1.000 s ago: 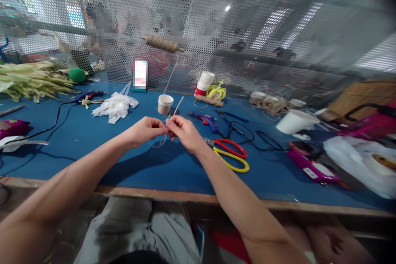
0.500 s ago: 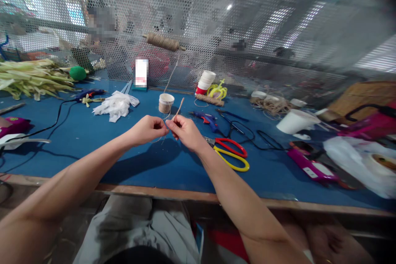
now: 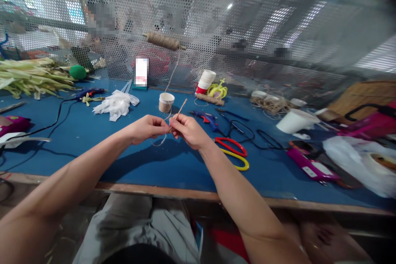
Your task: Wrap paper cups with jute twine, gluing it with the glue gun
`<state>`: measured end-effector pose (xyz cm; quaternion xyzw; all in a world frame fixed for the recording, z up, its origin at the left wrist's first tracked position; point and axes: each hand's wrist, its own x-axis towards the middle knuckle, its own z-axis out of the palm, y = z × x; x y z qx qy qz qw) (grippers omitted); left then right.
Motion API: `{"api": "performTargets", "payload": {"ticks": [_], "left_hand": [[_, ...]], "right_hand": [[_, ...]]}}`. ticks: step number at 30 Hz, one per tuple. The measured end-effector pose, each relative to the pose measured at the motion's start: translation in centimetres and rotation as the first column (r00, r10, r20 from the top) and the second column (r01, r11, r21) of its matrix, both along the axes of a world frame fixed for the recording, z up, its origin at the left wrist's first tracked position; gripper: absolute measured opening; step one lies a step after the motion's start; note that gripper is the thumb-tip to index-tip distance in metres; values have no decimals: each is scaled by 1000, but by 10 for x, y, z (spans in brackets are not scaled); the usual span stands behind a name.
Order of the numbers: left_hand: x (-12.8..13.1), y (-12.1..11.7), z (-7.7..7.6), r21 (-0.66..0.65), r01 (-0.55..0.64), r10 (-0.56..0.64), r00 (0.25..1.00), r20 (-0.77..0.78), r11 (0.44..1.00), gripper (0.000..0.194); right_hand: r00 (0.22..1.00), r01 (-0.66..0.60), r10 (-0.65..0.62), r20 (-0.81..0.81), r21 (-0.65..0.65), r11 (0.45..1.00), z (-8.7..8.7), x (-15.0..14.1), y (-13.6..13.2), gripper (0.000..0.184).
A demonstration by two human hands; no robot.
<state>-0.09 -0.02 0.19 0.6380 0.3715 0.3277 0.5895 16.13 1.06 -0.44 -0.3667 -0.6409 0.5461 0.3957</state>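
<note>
Both hands meet above the blue table (image 3: 130,165), fingertips almost touching. My right hand (image 3: 189,130) pinches a thin tan stick (image 3: 180,109) that points up and away. My left hand (image 3: 145,128) is closed on thin twine (image 3: 161,141), which hangs in a small loop below the fingers. The twine seems to run up towards the spool of twine (image 3: 163,41) mounted on the perforated metal screen. A small twine-wrapped cup (image 3: 166,102) stands just behind the hands.
Red and yellow scissors (image 3: 232,152) lie right of my right hand, with a blue glue gun (image 3: 206,117) and black cords behind. White crumpled material (image 3: 115,104), green leaves (image 3: 34,76), a white cup (image 3: 293,121) and pink tools (image 3: 311,167) sit around.
The hands stayed together and shifted slightly; the twine loop under the left hand hangs lower again after being drawn up half a second ago. The stick tilts a little more.
</note>
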Motion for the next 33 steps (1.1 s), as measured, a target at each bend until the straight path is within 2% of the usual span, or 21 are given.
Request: {"api": "performTargets", "payload": {"ticks": [5,9,12,18,22,24,33], "left_hand": [[-3,1,1,103,17,-5,994,-110,995,22],[-4,2,0,255,-4,64,971,-231,967,21],[-3,1,-1,301,-18,107,954,-282,953,21],[0,1,-2,238,-34,86,973,-214,971,20],[-1,2,-1,92,-14,23,994,-105,996,21],[-1,2,-1,49,-6,10,997,-80,999,22],[-1,6,-7,240,-69,118,973,-198,968,24]], "right_hand": [[994,31,-40,101,85,996,-1,-1,0,37],[985,39,-59,159,128,991,-1,-1,0,37],[976,63,-91,195,147,987,-1,-2,-1,37],[965,106,-150,216,201,974,-2,-4,-3,34],[994,-1,-16,110,150,989,-1,-3,-3,31],[995,-25,12,95,136,990,0,-2,-3,31],[965,100,-147,218,212,972,-2,-2,0,30]]}}
